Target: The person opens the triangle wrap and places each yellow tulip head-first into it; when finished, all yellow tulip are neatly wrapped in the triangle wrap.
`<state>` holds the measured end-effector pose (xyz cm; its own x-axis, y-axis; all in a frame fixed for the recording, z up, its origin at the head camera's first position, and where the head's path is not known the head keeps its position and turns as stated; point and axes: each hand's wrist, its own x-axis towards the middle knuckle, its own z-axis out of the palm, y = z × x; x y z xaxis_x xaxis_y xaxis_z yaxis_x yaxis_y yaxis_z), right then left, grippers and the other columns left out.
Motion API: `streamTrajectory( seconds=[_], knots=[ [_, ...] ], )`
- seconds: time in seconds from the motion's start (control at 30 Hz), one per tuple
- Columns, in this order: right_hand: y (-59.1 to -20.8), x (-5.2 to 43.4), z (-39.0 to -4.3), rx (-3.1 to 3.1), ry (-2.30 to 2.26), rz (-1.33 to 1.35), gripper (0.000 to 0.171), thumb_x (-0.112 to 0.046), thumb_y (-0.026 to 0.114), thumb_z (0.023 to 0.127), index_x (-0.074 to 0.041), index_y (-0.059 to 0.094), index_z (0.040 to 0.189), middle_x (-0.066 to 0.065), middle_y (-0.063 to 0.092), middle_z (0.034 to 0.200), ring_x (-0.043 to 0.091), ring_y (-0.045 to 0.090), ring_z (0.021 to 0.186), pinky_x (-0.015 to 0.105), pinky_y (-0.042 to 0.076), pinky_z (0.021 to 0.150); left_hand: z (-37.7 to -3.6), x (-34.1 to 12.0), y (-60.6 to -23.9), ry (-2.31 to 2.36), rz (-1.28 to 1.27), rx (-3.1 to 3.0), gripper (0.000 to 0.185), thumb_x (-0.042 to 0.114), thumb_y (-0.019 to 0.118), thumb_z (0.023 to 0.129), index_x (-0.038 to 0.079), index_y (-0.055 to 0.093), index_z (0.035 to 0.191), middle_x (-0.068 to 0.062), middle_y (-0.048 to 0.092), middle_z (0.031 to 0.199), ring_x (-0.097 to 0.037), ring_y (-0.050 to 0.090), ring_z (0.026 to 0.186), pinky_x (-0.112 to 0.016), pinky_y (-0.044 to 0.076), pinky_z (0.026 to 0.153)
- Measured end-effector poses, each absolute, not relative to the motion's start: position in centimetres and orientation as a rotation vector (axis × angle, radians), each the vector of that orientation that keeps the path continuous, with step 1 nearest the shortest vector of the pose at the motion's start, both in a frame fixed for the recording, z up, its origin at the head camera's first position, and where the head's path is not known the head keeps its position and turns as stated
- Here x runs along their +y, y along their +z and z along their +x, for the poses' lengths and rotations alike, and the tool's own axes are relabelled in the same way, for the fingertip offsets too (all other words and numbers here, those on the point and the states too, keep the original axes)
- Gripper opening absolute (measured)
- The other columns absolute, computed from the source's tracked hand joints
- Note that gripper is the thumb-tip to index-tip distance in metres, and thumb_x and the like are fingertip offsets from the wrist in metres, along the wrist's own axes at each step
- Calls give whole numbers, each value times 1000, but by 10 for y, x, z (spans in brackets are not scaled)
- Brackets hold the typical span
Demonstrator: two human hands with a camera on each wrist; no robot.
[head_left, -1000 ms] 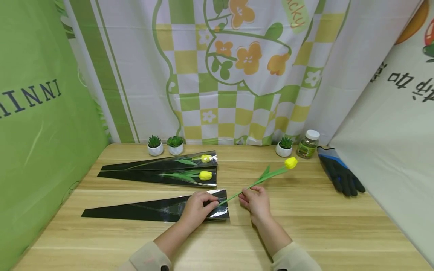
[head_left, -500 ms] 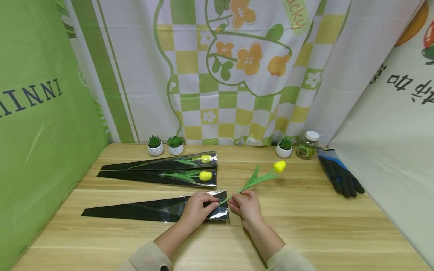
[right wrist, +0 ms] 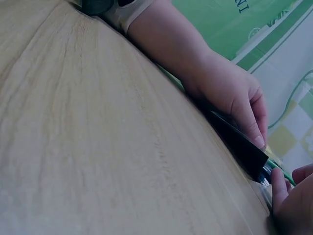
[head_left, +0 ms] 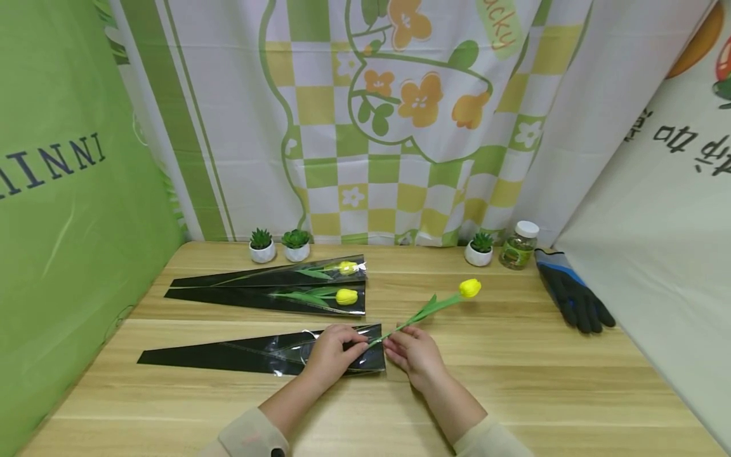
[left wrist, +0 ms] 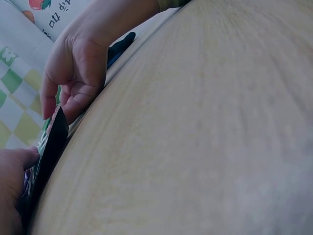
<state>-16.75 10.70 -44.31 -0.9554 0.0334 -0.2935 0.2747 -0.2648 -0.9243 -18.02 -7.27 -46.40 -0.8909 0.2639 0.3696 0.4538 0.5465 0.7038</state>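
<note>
A long black and clear cone sleeve (head_left: 251, 355) lies flat on the wooden table (head_left: 514, 381), its wide mouth to the right. My left hand (head_left: 334, 352) holds the mouth's edge, fingers curled over the film; the sleeve (right wrist: 239, 144) shows as a dark edge under that hand (right wrist: 230, 95) in the right wrist view. My right hand (head_left: 414, 352) pinches the green stem of a yellow tulip (head_left: 470, 287), whose stem end sits at the sleeve's mouth and whose flower points up to the right. In the left wrist view the right hand (left wrist: 73, 73) hovers by the sleeve's edge (left wrist: 49, 147).
Two filled sleeves with yellow tulips (head_left: 274, 289) lie behind. Three small potted succulents (head_left: 262, 246) and a jar with a white lid (head_left: 517, 244) stand along the back edge. A dark work glove (head_left: 573, 295) lies at the right. Fabric backdrops enclose the table.
My right hand has moved left toward the sleeve's mouth with the tulip; the flower has shifted left and lower. My left hand has stayed on the sleeve.
</note>
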Motion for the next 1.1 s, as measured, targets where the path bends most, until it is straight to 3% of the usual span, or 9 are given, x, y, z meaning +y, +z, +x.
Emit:
streamTrajectory(
  seconds=[0.27,0.57,0.77,1.0,1.1],
  knots=[
    [-440,118,-159,1738,-2284,346,52,-3,42,102,21,21,143,29,59,123,14,67,94,28,58,86,-182,-74,-468,-1201,-628,-2559,8,13,76,84,10,79,90,0,73,90,-19,66,92,-35,53,88],
    [-441,128,-153,1723,-2237,339,54,-1,50,98,17,28,144,28,58,128,15,67,99,29,57,91,-182,-73,-468,-1214,-627,-2568,8,14,76,84,10,79,91,0,73,91,-20,66,93,-36,53,89],
    [-438,132,-150,1773,-2188,357,48,-4,51,98,13,37,141,24,63,121,16,68,96,30,58,90,-181,-73,-467,-1239,-619,-2564,9,13,76,83,9,79,91,-1,73,91,-21,66,92,-35,53,88],
    [-431,144,-160,2157,-2010,229,38,-6,59,95,11,52,128,12,67,99,11,64,83,21,57,71,-181,-74,-467,-1262,-604,-2579,9,13,76,84,9,79,91,-1,73,92,-22,66,94,-36,53,88],
    [-427,153,-171,2475,-1765,110,30,-7,62,94,5,61,121,11,66,101,13,60,86,22,53,72,-181,-74,-466,-1263,-597,-2589,9,13,76,84,9,79,91,-2,73,94,-22,66,95,-37,53,89]
  ],
)
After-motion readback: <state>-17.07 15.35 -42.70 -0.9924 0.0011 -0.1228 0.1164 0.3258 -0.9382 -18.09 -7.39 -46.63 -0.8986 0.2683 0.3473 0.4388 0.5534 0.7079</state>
